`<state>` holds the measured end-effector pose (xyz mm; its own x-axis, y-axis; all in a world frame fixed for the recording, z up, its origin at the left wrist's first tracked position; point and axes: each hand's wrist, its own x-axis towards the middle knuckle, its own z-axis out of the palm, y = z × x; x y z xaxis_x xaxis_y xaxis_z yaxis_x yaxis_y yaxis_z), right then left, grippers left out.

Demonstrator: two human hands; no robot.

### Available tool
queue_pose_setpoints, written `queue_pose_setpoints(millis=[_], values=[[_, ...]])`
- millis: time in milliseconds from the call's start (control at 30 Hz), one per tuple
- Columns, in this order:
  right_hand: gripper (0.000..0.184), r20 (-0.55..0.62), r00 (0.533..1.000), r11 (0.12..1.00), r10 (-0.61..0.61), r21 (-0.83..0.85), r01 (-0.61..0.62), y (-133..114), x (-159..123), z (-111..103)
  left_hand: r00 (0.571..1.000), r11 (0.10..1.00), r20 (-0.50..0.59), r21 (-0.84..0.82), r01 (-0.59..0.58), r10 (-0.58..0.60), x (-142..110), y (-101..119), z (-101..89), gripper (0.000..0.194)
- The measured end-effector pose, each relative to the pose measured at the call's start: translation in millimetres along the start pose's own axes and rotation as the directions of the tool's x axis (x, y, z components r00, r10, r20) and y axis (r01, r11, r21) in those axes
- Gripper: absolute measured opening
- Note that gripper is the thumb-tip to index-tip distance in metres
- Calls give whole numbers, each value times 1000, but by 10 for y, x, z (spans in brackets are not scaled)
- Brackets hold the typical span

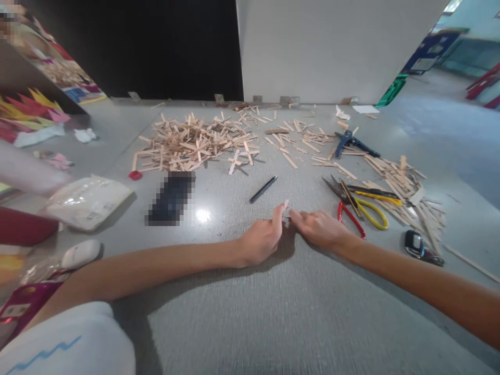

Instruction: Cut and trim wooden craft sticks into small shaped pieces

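Observation:
In the middle of the table my left hand (261, 239) is closed, thumb raised. A small pale wooden stick piece (286, 203) pokes up at its fingertips. My right hand (318, 228) is closed in a pinch just to the right, its fingertips almost meeting the left ones. What lies between the right fingers is too small to make out. A dark pen (263, 189) rests beyond my left hand. Red-and-yellow-handled scissors or cutters (344, 195) lie beyond my right hand, beside a yellow-and-black cutter knife (375, 194).
Behind the hands spreads a heap of short wooden sticks (199, 138); longer sticks (394, 179) lie at right with blue pliers (347, 141). A blurred-out phone (172, 199), a plastic packet (91, 200) and a white mouse (81, 253) sit at left. Upright panels (312, 52) stand behind.

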<state>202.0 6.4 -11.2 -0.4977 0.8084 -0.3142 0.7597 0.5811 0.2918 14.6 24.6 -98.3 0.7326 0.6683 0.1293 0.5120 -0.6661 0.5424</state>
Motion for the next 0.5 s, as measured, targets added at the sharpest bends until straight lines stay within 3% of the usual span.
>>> queue_pose_setpoints(millis=[200, 400, 500], values=[[45, -1, 994, 993, 108, -43, -108, -190, -142, -152, 1000, 999, 18, 50, -3, 2, 12, 23, 26, 82], [37, 19, 999, 999, 26, -18, -26, -43, -37, -86, 999, 997, 29, 65, 28, -30, 17, 41, -3, 87], [38, 19, 999, 999, 49, -18, -48, -96, -67, -133, 998, 997, 39, 70, 42, -45, 15, 49, -13, 83]])
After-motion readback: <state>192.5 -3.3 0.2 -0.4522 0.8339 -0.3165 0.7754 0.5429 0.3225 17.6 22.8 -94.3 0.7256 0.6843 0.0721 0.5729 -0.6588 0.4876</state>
